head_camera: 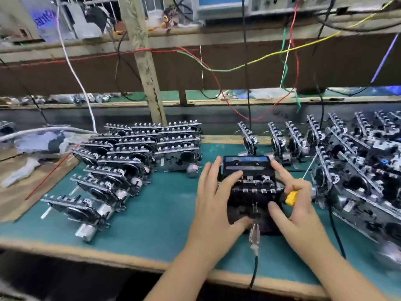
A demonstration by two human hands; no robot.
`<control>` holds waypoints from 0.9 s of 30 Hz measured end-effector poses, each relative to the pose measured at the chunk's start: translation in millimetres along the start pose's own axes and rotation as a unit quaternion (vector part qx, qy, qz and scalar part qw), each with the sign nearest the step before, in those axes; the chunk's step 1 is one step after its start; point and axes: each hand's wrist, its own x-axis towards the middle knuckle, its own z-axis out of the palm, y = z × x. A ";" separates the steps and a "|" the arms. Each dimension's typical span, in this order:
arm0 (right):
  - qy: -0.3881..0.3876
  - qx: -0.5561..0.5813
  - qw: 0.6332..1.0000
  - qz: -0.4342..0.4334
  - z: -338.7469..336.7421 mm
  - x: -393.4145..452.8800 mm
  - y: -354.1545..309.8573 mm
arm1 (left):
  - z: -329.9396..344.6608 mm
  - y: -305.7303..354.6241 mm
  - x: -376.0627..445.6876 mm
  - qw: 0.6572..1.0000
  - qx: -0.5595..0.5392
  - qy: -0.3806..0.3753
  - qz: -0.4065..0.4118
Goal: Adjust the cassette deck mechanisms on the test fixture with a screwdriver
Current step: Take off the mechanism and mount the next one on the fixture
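Two hands work at the cassette deck (249, 181), which sits on the black test fixture (253, 216) near the front middle of the green mat (165, 205). The left hand (214, 203) lies spread, fingers straight against the deck's left side. The right hand (297, 198) curls around the yellow-handled screwdriver (291, 197), index finger stretched to the deck's top corner. A risk, I judge: the blade could skid and nick parts if the deck shifts. The screwdriver tip and the adjusting screw are hidden; the stacked decks (138, 153) blur.

Dim, even light from above, soft overall focus, motion blur at the edges, and wide-angle bowing throughout.
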 end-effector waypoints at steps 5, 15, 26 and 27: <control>0.026 0.006 1.000 -0.016 1.1 1.4 1.5 | -4.0 5.8 -14.2 0.994 -0.073 0.064 0.048; 0.027 0.004 0.999 -0.020 -1.6 0.9 -7.6 | -8.3 12.3 -0.8 0.992 -0.113 0.000 0.060; 0.020 0.011 1.000 -0.003 -1.9 -0.5 -7.7 | -8.1 12.4 1.6 0.992 -0.118 0.004 0.050; 0.020 0.012 1.000 -0.002 -2.1 -0.5 -8.3 | -7.9 12.2 1.2 0.991 -0.123 0.003 0.049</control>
